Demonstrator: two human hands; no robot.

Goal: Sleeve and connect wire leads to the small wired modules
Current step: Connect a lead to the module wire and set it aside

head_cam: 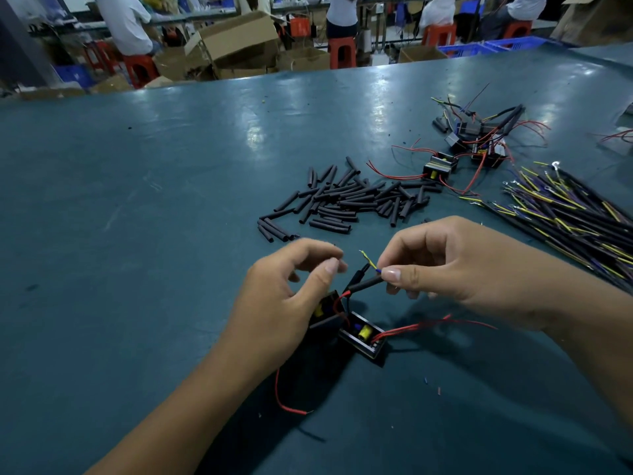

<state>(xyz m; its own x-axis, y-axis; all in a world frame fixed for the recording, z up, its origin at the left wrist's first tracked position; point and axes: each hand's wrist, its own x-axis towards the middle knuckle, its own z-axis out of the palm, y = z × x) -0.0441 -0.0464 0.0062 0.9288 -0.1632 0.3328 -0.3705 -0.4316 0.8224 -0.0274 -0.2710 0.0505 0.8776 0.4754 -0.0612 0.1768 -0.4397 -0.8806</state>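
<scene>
Seated workers on red stools [342, 51] and open cardboard boxes [239, 37] are lining the far side of a factory floor as a person is working at a wide teal table [137, 200]. Both hands are hovering just above two small black modules [359, 335] sitting side by side at the near centre, red leads [428, 324] trailing from them across the surface. The right hand [455, 265] is pinching a black-sleeved wire [364, 286] between thumb and forefinger, its yellow and blue strands [369, 262] poking out just beyond the fingertips. The left hand [291, 296] is curling its thumb and forefinger narrowly together; whether they are gripping anything cannot be told. A heap of short black sleeves [346, 200] is lying just beyond the hands, more wired modules [469, 145] farther back, and a bundle of yellow-and-purple cables [565, 207] to the right.
</scene>
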